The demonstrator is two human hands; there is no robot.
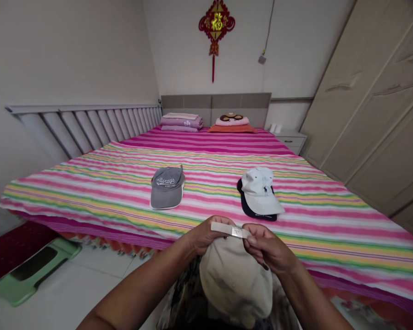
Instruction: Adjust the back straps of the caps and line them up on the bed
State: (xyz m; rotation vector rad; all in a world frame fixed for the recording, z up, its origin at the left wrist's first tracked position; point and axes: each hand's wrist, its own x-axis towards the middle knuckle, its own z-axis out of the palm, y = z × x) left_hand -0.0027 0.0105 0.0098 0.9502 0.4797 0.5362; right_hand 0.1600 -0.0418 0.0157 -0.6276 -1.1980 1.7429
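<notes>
Apparently you're adjusting the strap (220, 228) of the beige cap (236, 279), held before the bed (209, 183); left hand (206, 236) and right hand (273, 247) pinch it either side of the buckle (237, 232). Next likely calls for a light, even pull. On the bed lie a grey cap (167, 187) and a white cap (259, 185).

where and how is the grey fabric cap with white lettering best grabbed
Probably by its brim, pinched from the near side: the grey fabric cap lies crown up with that flat, uncovered brim pointing toward the camera.
</notes>
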